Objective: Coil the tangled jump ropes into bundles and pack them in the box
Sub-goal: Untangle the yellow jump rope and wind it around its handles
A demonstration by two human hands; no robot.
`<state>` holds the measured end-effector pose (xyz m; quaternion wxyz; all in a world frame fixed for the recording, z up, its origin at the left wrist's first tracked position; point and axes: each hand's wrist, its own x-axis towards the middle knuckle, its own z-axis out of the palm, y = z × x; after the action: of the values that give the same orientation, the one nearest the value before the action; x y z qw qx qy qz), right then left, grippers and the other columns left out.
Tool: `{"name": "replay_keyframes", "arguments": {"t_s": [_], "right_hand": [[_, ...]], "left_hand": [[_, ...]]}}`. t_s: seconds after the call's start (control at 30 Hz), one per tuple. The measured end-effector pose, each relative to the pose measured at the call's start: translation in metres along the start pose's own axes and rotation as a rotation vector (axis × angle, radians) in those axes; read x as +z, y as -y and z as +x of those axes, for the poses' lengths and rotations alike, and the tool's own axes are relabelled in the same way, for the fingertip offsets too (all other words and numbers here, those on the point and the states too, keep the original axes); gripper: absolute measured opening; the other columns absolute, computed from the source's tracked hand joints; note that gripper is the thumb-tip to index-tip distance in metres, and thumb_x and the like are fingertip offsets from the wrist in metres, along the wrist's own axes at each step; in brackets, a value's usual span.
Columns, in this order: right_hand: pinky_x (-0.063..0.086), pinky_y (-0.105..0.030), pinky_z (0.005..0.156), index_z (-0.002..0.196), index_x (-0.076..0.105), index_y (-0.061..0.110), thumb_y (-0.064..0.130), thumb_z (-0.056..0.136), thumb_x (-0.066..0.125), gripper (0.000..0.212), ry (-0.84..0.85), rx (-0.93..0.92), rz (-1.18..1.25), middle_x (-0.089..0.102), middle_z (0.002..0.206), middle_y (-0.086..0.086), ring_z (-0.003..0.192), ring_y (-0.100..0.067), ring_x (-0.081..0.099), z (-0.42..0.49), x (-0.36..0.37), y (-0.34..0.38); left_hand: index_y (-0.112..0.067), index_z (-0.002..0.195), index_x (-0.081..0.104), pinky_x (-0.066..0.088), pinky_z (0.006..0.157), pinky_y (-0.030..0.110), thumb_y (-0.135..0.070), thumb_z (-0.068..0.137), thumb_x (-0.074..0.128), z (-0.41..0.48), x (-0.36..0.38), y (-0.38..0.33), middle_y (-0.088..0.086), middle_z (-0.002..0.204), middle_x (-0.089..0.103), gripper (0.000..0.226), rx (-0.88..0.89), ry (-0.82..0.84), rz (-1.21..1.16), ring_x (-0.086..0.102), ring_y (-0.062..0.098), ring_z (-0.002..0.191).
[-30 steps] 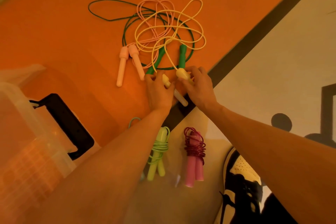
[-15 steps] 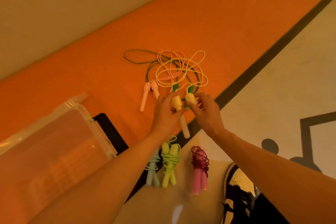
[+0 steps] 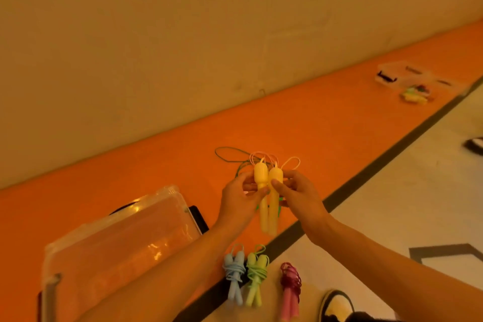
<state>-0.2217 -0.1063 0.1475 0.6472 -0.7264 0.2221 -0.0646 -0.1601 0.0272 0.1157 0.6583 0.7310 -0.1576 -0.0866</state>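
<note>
The yellow jump rope's two handles [image 3: 268, 191] stand upright side by side above the orange floor mat [image 3: 326, 133]. My left hand [image 3: 239, 197] has its fingers clamped on one handle, my right hand [image 3: 296, 192] on the other. Its cord trails into the tangled ropes [image 3: 243, 157] behind. The clear box [image 3: 117, 238] sits to my left, with three coiled bundles [image 3: 257, 276] near my shoe [image 3: 337, 304].

Yellow handles [image 3: 268, 185] now raised, paired.
</note>
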Motion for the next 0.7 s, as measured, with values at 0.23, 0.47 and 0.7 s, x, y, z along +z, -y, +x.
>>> {"name": "replay_keyframes", "arguments": {"t_s": [0.23, 0.47, 0.7], "right_hand": [[0.062, -0.038, 0.074, 0.114, 0.063, 0.025, 0.026, 0.092, 0.069, 0.023, 0.078, -0.130, 0.011, 0.069, 0.104, -0.009, 0.089, -0.018, 0.073, -0.053, 0.018, 0.065], [0.057, -0.031, 0.071, 0.112, 0.064, 0.035, 0.034, 0.094, 0.064, 0.019, 0.066, -0.268, -0.015, 0.072, 0.098, 0.013, 0.087, -0.007, 0.071, -0.080, 0.044, 0.081], [0.050, -0.034, 0.092, 0.112, 0.064, 0.033, 0.033, 0.096, 0.061, 0.016, 0.134, -0.258, -0.015, 0.071, 0.108, 0.014, 0.101, 0.000, 0.065, -0.073, 0.056, 0.090]], "left_hand": [[-0.040, 0.121, 0.054, 0.060, 0.078, 0.034, -0.022, 0.099, 0.059, -0.050, -0.046, -0.078, -0.003, 0.111, 0.071, 0.029, -0.028, 0.084, -0.094, 0.071, 0.017, 0.097], [-0.042, 0.134, 0.034, 0.061, 0.078, 0.048, -0.033, 0.104, 0.045, -0.082, -0.079, -0.115, 0.012, 0.102, 0.074, 0.034, -0.147, 0.209, -0.173, 0.074, 0.030, 0.090], [-0.051, 0.137, 0.030, 0.060, 0.064, 0.047, -0.041, 0.098, 0.050, -0.075, -0.095, -0.111, 0.020, 0.099, 0.068, 0.045, -0.209, 0.246, -0.194, 0.072, 0.040, 0.079]]}}
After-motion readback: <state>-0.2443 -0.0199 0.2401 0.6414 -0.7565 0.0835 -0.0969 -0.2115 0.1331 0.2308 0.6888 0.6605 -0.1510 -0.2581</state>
